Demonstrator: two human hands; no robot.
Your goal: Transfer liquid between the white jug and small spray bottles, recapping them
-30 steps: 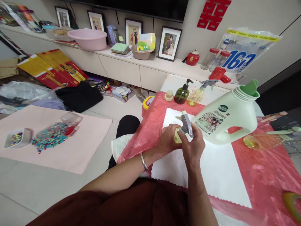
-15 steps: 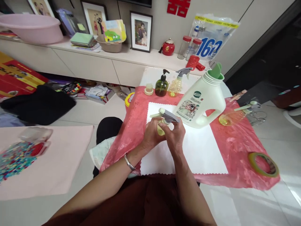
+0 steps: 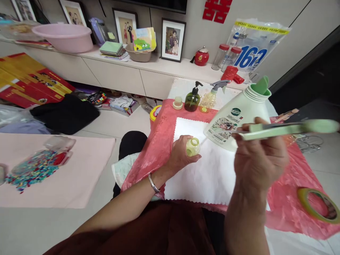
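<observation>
Left hand grips the small bottle upright; raised right hand pinches the sprayer head.

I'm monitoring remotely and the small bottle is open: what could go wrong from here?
The left hand grips the small open bottle tilted, so liquid may spill on the white cloth. The right hand holds the sprayer head raised beside the large detergent jug, whose mouth is uncapped; a bump could tip it. The sprayer's tube might drip across the red plastic sheet.
</observation>
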